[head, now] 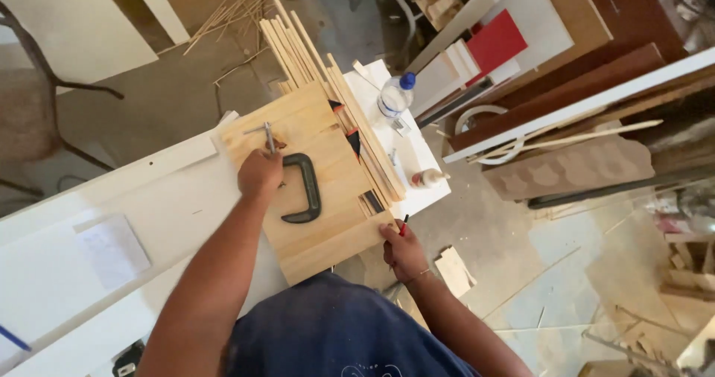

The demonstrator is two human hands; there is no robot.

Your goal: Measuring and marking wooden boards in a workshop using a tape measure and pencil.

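A panel of light wooden boards (328,191) lies on a white workbench (149,213). A black C-clamp (304,187) rests on top of the panel. My left hand (259,173) grips the clamp's screw end, just below its metal T-handle (265,131). My right hand (402,249) presses on the panel's near right corner and holds a red pencil (404,225). Small red-and-black clamps (353,140) sit along the panel's right edge.
Thin wooden strips (298,46) lean past the panel's far end. A plastic bottle (395,94) and a small glue bottle (430,177) stand on the white board at right. Stacked boards and offcuts fill the right side; a sheet of paper (112,249) lies at left.
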